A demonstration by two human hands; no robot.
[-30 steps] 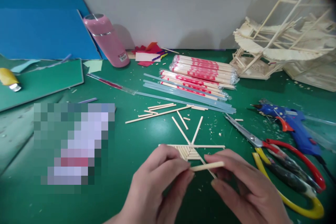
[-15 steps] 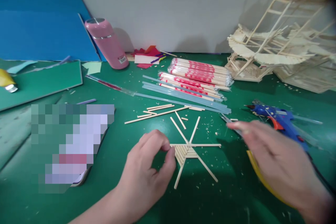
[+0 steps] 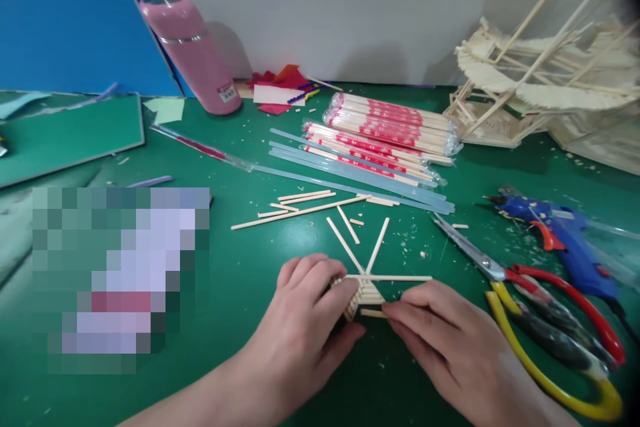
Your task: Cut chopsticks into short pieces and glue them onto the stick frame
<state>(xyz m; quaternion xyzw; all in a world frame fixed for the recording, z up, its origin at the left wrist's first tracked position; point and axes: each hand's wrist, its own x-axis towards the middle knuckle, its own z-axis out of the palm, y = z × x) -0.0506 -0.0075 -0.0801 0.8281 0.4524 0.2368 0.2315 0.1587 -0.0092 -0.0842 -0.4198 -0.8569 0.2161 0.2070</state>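
My left hand (image 3: 317, 313) is closed around the left side of a star-shaped frame of thin wooden sticks (image 3: 395, 277). Its fingers cover part of the slats laid between the spokes. At the frame's lower right, my right hand (image 3: 445, 337) pinches a short wooden stick (image 3: 373, 313) between thumb and fingers, just below the row of slats. Two spokes stretch away at the top, one to the right; the lower ones are largely hidden by my hands. Scissors (image 3: 493, 268) with red and yellow handles lie right beside my right hand.
A blue glue gun (image 3: 565, 227) lies at the right. Behind the frame are loose sticks (image 3: 300, 212), glue sticks (image 3: 360, 177) and wrapped chopsticks (image 3: 395, 123). A stick model (image 3: 530, 90) stands back right, a pink flask (image 3: 195, 57) back left. A blurred-out object (image 3: 165, 247) lies left.
My right hand has moved left from over the scissors to the frame and now holds a short stick. My left hand has shifted onto the frame's slats. The camera view has moved slightly.
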